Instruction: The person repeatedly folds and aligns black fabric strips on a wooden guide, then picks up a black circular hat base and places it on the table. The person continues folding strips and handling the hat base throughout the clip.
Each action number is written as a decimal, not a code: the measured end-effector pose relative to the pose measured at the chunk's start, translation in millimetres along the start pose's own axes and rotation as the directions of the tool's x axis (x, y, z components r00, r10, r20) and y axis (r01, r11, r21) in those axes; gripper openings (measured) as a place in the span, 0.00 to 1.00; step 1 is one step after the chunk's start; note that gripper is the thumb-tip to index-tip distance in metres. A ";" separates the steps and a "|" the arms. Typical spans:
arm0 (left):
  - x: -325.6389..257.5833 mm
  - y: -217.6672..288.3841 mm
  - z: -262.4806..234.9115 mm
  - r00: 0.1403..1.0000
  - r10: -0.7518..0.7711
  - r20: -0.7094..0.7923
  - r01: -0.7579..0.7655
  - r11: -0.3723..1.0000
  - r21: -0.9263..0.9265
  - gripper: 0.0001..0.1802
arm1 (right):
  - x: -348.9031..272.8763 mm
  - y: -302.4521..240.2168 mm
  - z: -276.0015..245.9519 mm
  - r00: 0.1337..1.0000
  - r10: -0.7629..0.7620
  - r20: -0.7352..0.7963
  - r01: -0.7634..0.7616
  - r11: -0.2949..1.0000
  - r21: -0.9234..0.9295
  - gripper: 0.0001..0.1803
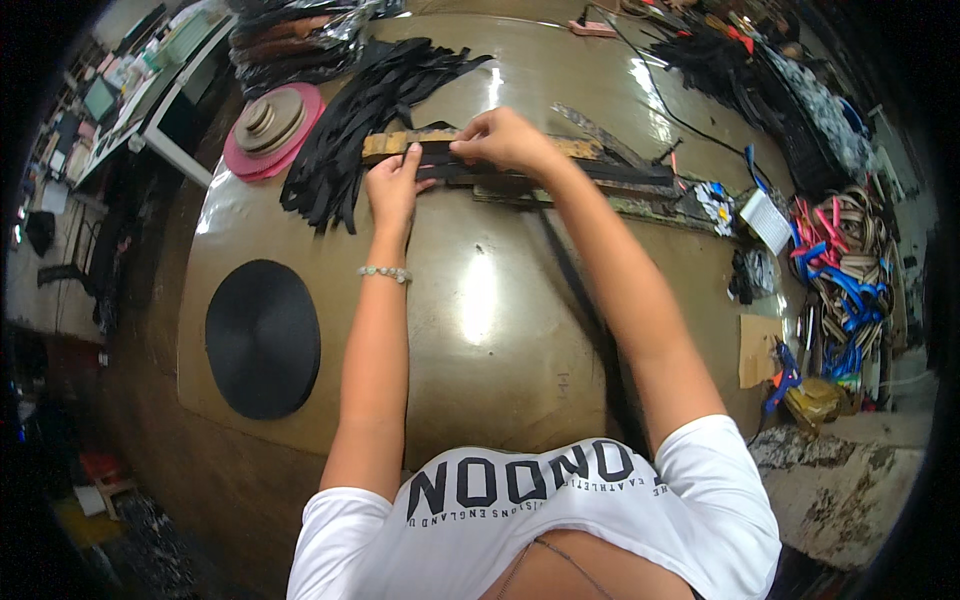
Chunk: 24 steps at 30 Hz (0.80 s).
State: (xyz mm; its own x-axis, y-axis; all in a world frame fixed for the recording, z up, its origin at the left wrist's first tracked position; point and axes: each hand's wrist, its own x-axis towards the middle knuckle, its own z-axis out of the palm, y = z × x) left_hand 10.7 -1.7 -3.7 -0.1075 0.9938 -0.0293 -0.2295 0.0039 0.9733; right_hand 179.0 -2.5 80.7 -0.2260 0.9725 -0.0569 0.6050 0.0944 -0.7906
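Fingers kinda hide bits of the flat black fabric strap (437,160), but left hand (393,188) and right hand (505,141) both look pinched narrow on it.

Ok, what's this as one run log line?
left hand: holding black strap | right hand: pinching it | nearby: black strip pile

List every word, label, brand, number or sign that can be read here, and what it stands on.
White shirt: large black capitals across the chest, readable in part, with smaller lettering below; wording not copied here.
Table: a faint small mark, too unclear to read.
White card at the right: any print is too small to read.
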 end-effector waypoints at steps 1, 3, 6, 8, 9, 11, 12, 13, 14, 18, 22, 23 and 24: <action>0.5 0.1 0.1 1.000 -0.005 -0.001 0.005 1.000 0.006 0.17 | -12.4 2.3 -26.5 0.997 -0.039 0.062 0.042 0.998 -0.037 0.16; 0.8 -0.1 0.0 1.000 -0.004 -0.011 0.004 1.000 0.026 0.17 | -46.3 17.4 -85.6 0.989 -0.140 -0.049 0.137 0.988 -0.067 0.16; 0.3 0.3 0.8 1.000 -0.009 -0.013 0.010 0.999 0.031 0.17 | -109.4 65.8 -177.2 0.965 0.033 -0.260 -0.057 0.995 -0.084 0.19; -0.4 2.4 1.5 1.000 -0.001 -0.014 0.002 0.999 0.054 0.16 | -137.2 105.9 -199.8 0.885 0.142 -0.443 -0.178 0.983 -0.042 0.19; -0.6 3.6 1.9 1.000 -0.005 -0.018 0.006 0.999 0.052 0.16 | -141.4 126.9 -195.5 0.809 0.240 -0.537 -0.294 0.956 -0.015 0.19; -2.5 5.5 2.6 1.000 -0.004 -0.019 0.005 0.998 0.055 0.16 | -152.0 165.9 -171.4 0.765 0.325 -0.556 -0.326 0.940 0.101 0.17; -3.4 6.2 2.8 1.000 -0.004 -0.018 0.005 0.999 0.053 0.16 | -152.3 181.5 -158.5 0.733 0.382 -0.562 -0.352 0.921 0.167 0.15; -4.0 7.0 3.2 1.000 -0.006 -0.024 0.007 0.997 0.073 0.16 | -154.9 194.1 -147.2 0.727 0.334 -0.600 -0.261 0.942 0.209 0.12; -4.6 7.4 3.3 0.999 -0.007 -0.033 0.010 0.996 0.090 0.16 | -155.8 203.7 -144.0 0.725 0.243 -0.645 -0.174 0.970 0.169 0.11; -4.1 8.4 3.7 0.999 -0.031 -0.032 0.033 0.997 0.072 0.16 | -151.8 231.1 -139.5 0.731 0.152 -0.666 -0.109 0.988 0.106 0.08; -1.7 5.9 1.8 1.000 -0.016 -0.022 0.018 0.996 0.083 0.17 | -151.9 229.4 -156.5 0.792 0.226 -0.566 -0.271 0.963 0.005 0.10; -1.4 4.1 1.8 1.000 -0.010 -0.021 0.011 0.997 0.082 0.17 | -150.8 219.7 -157.7 0.800 0.262 -0.539 -0.369 0.924 -0.099 0.12; -0.6 3.1 0.2 1.000 0.008 -0.011 -0.007 0.997 0.081 0.17 | -151.2 204.2 -160.4 0.752 0.298 -0.588 -0.508 0.830 -0.229 0.16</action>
State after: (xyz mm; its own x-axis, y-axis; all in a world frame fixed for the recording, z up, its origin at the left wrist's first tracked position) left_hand 10.3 -2.2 -0.6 -0.1202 0.9925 -0.0243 -0.1498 0.0061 0.9887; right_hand 459.2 -96.0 25.7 0.4595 0.8845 0.0805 0.7922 -0.3672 -0.4874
